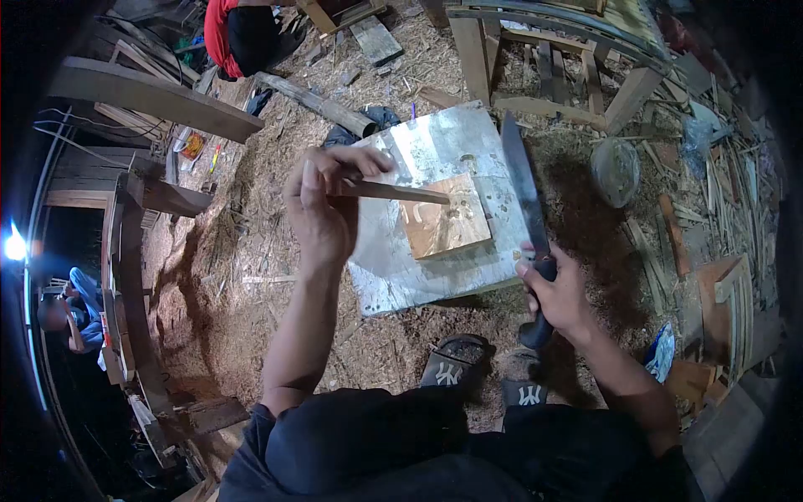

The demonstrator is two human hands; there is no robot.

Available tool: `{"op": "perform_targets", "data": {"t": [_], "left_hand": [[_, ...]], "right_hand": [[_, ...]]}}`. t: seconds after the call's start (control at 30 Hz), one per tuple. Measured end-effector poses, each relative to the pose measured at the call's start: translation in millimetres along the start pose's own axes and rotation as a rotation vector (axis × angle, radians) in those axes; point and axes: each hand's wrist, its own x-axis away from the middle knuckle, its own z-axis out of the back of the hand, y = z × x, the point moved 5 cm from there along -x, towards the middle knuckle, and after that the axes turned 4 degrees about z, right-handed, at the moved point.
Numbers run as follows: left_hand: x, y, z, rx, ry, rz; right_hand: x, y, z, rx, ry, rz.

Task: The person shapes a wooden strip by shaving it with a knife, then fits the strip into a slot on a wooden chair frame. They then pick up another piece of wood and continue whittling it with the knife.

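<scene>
A thin wooden stick (397, 193) is pinched between the fingers of my left hand (324, 197), its far end over a square wooden block (456, 234). That block lies on a pale, scuffed board (393, 280) in front of me. My right hand (559, 289) is wrapped round the black handle of a large knife (524, 180). The long dark blade points away from me along the board's right edge, apart from the stick.
Wood shavings cover the ground (192, 293). Wooden frames (552, 105) stand at the back right, and a plastic bag (616, 171) lies on the right. Beams (159, 100) jut in from the left. One person in red (219, 38) is at the back, another person (79, 309) sits far left.
</scene>
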Motion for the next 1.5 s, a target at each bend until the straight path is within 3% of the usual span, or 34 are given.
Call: {"op": "perform_targets", "data": {"t": [0.07,0.1,0.17,0.23,0.3,0.37,0.43,0.57,0.6,0.67,0.7,0.77,0.93,1.2,1.27,1.37,1.4,1.5], "left_hand": [[9.5,-9.4,-0.1,0.161,-0.074,0.108],[13.7,-9.1,-3.4,0.134,-0.057,0.049],[16.0,-14.1,-0.8,0.176,-0.092,0.009],[18.8,-2.0,-12.9,0.111,-0.008,0.003],[24.2,-1.2,-7.5,0.112,-0.001,0.02],[32.8,-4.2,1.5,0.164,0.002,-0.03],[40.4,-2.5,0.0,0.222,0.061,-0.022],[49.3,-2.3,-2.5,0.25,0.038,-0.043],[49.7,-0.7,-4.1,0.233,0.03,-0.08],[55.8,0.5,-8.6,0.189,0.059,-0.101],[59.2,2.0,-8.9,0.145,0.091,-0.122],[62.5,1.3,-8.9,0.115,0.071,-0.118],[60.8,-3.4,-2.7,0.152,0.174,-0.019],[52.4,-7.5,-4.7,0.272,0.187,-0.021],[51.4,-8.2,-5.6,0.266,0.188,-0.012],[51.4,-8.9,-6.8,0.237,0.209,-0.004],[52.9,-10.1,-6.0,0.245,0.259,0.006],[54.3,-13.7,-4.1,0.25,0.259,-0.013]], "right_hand": [[4.4,-10.1,-2.5,0.115,-0.03,0.001],[5.2,-11.9,-3.9,0.113,-0.027,0.001],[9.0,-32.2,-10.4,0.248,-0.068,0.372],[11.3,-50.5,-13.0,0.26,-0.159,0.354],[10.3,-56.8,-21.4,0.302,-0.333,-0.076],[7.1,-56.9,-22.7,0.431,-0.329,0.016],[8.6,-58.9,-31.4,0.369,-0.316,0.403],[5.6,-53.8,-41.3,0.381,-0.327,0.621],[7.3,-57.1,-42.1,0.382,-0.328,0.619],[7.0,-52.2,-43.3,0.344,-0.371,0.286],[4.1,-48.3,-46.2,0.344,-0.369,0.283],[1.5,-52.1,-52.3,0.411,-0.31,0.606],[-1.7,-46.8,-58.8,0.42,-0.3,0.559],[-0.3,-72.3,-58.0,0.609,-0.322,0.563],[10.6,-99.4,-57.7,0.31,-0.098,1.008],[11.2,-79.4,-57.5,0.435,-0.079,0.97],[-0.9,-60.6,-63.2,0.529,-0.191,0.749],[-2.8,-45.0,-64.9,0.504,-0.204,0.611]]}}
